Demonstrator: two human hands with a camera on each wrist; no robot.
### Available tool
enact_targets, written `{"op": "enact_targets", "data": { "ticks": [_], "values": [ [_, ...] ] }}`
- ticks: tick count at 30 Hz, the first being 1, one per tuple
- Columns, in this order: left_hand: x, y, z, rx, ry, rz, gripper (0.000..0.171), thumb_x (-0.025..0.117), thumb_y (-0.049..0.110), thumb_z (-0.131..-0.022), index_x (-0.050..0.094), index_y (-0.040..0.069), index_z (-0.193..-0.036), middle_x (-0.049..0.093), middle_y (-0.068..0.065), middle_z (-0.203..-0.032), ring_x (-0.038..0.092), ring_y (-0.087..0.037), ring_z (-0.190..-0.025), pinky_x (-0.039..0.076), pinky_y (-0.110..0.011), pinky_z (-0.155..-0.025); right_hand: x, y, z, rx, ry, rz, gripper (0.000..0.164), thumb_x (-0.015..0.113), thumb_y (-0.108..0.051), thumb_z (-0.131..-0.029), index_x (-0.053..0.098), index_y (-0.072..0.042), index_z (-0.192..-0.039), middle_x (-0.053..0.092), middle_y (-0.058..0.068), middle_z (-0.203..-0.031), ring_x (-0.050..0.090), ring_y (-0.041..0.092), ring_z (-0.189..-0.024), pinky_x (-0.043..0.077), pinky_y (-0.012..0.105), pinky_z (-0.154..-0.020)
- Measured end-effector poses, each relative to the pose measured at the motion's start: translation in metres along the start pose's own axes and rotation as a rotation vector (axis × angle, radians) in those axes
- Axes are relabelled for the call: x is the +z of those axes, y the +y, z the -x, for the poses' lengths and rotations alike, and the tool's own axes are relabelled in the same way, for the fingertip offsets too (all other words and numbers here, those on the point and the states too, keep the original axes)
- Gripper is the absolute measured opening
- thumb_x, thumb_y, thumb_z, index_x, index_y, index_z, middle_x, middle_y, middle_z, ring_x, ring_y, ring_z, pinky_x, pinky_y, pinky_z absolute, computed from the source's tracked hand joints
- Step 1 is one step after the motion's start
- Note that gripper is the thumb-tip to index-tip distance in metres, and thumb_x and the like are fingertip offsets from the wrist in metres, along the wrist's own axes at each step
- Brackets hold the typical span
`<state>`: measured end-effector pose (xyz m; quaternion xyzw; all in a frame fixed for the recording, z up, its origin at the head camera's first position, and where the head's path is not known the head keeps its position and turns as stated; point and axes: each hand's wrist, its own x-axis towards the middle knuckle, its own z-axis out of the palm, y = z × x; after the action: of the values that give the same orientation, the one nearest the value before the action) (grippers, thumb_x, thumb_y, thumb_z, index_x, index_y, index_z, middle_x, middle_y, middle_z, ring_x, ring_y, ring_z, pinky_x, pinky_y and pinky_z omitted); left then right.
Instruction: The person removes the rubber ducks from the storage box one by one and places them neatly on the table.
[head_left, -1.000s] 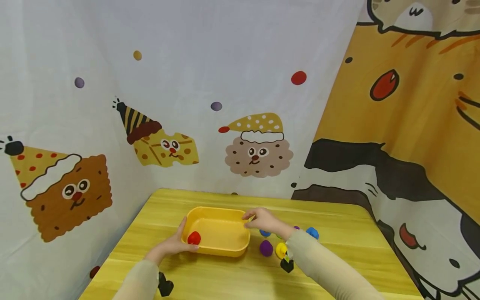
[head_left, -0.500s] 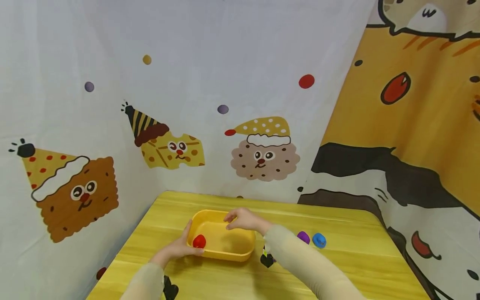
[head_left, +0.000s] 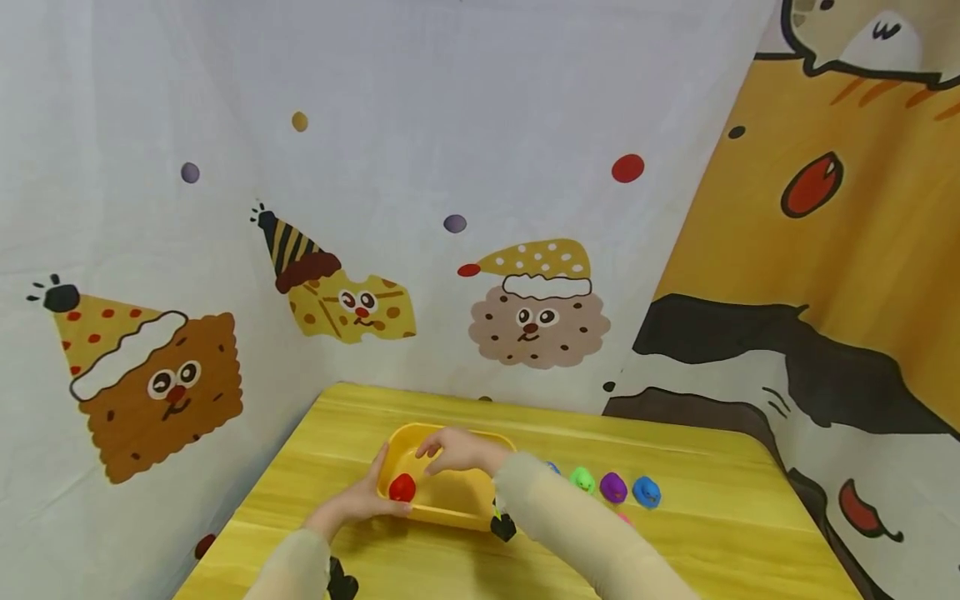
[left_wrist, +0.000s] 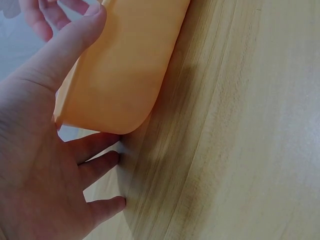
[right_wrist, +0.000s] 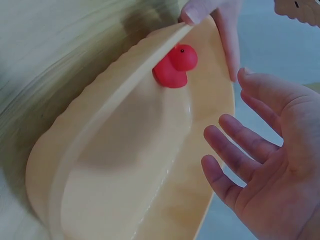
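Observation:
A yellow plastic basin (head_left: pixel 450 516) stands on the wooden table. My left hand (head_left: pixel 358 500) grips its left end, with the thumb on the near rim and fingers against the end wall. One red rubber duck (right_wrist: pixel 175 67) sits inside, at the basin's left end near that hand. Above the basin hovers my right hand (head_left: pixel 461 452), fingers loosely bent and apart, holding nothing. In the right wrist view its palm and fingertips show beside the basin rim, away from the duck.
Right of the basin lie a green duck (head_left: pixel 582 479), a purple duck (head_left: pixel 613 488) and a blue duck (head_left: pixel 647 492). Another blue one (head_left: pixel 552 467) and a pink thing (head_left: pixel 625 517) are partly hidden by the right sleeve (head_left: pixel 577 517). A printed cloth (head_left: pixel 375 167) hangs behind the table.
My right hand has moved left from the basin's right rim to above its inside. The left hand keeps its hold, and the red duck stays in place. The head view has shifted slightly.

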<state>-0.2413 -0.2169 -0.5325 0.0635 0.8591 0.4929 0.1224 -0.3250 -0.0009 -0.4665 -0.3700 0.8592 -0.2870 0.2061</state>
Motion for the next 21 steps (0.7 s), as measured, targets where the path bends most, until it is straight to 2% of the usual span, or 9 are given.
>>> {"op": "enact_targets", "data": {
  "ticks": [6,16,21],
  "values": [
    [-0.002,0.000,0.003,-0.017,-0.007,-0.021,0.129,0.085,0.033,-0.074,-0.011,0.002,-0.153,0.003,-0.039,-0.152,0.028,-0.056,-0.132,0.025,-0.068,-0.103,0.011,-0.009,-0.012,0.000,-0.003,0.028,0.034,0.076,-0.015,-0.084,0.070,-0.008,-0.116,0.068,0.005,-0.116,0.060,0.020,-0.109,0.049,0.024,-0.084],
    [-0.002,-0.002,0.001,-0.002,-0.015,-0.017,0.128,0.085,0.033,-0.074,-0.012,0.004,-0.153,0.001,-0.037,-0.153,0.029,-0.056,-0.132,0.027,-0.068,-0.102,0.016,-0.012,-0.021,-0.010,-0.035,0.065,0.033,0.074,-0.009,-0.083,0.070,-0.006,-0.115,0.067,0.006,-0.116,0.058,0.025,-0.111,0.049,0.025,-0.086],
    [-0.001,-0.004,0.000,0.000,-0.014,-0.003,0.128,0.085,0.032,-0.074,-0.012,0.005,-0.153,0.002,-0.036,-0.154,0.029,-0.055,-0.132,0.027,-0.068,-0.102,0.018,-0.010,-0.025,0.006,-0.046,0.089,0.033,0.074,-0.009,-0.083,0.070,-0.008,-0.116,0.067,0.006,-0.116,0.058,0.023,-0.111,0.048,0.025,-0.086]
  ]
}}
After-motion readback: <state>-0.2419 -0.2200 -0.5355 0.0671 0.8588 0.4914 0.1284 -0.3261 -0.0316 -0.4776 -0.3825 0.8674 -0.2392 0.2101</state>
